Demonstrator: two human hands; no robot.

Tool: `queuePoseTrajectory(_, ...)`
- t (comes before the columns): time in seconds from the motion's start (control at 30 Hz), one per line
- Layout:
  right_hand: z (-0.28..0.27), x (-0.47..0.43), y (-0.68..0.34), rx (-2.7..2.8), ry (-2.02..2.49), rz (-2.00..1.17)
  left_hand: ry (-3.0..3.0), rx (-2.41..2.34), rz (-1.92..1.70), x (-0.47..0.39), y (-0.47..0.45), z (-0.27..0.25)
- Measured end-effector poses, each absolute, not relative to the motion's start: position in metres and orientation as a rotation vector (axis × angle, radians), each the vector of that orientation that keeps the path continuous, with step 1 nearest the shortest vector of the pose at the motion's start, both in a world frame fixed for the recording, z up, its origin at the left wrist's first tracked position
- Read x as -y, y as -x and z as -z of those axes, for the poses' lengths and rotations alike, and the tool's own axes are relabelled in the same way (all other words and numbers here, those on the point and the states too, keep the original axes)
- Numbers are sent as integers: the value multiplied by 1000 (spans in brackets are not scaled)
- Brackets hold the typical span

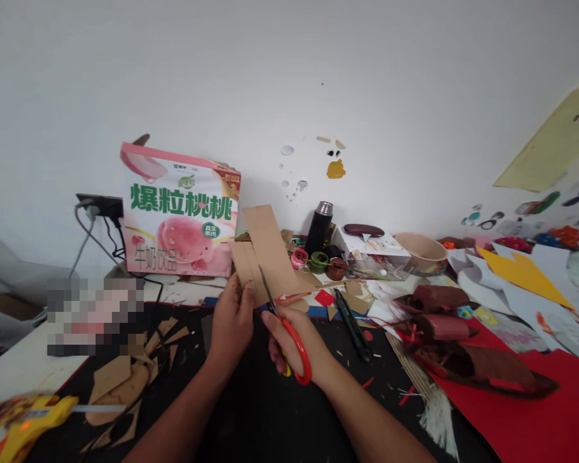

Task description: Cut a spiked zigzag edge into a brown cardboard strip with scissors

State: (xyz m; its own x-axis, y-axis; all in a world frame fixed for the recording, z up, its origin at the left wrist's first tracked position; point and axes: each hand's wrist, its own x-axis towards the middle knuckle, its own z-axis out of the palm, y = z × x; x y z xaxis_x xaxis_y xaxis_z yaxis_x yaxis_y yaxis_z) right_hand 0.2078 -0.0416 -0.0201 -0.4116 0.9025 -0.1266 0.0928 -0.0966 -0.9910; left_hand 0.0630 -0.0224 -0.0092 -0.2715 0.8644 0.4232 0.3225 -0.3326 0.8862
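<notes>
Head view: over the black mat (251, 411), the left hand (234, 318) is pinching cardboard (273, 251), probably light and stiff, by its lower edge, the apt hold; the right hand (311, 334) is gripping scissors (305, 357).

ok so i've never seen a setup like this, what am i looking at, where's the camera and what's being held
There's no machine here: these are a person's own bare hands. The single picture comes from a camera worn on that person's head, looking forward and down, so the arms reach in from the bottom edge. The left hand holds brown cardboard; the right hand holds orange-handled scissors, blades up at the cardboard. Below is a black mat. To the left lie cardboard scraps and a yellow glue gun; a pink box stands behind. To the right is a red sheet.
</notes>
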Motion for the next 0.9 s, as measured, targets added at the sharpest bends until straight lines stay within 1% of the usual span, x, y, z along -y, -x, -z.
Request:
queuePoseTrajectory(0.33,3,46,-201,1477,1229,-1549,-1488,-1404,-1651,22,-62,11)
queuePoseTrajectory(0.6,19,41,-208,1571,1089,-1549,-1294,-1275,-1667,13,-50,5)
queuePoseTrajectory(0.9,29,35,-210,1573,914,-1681,-1447,-1421,-1705,13,-42,7)
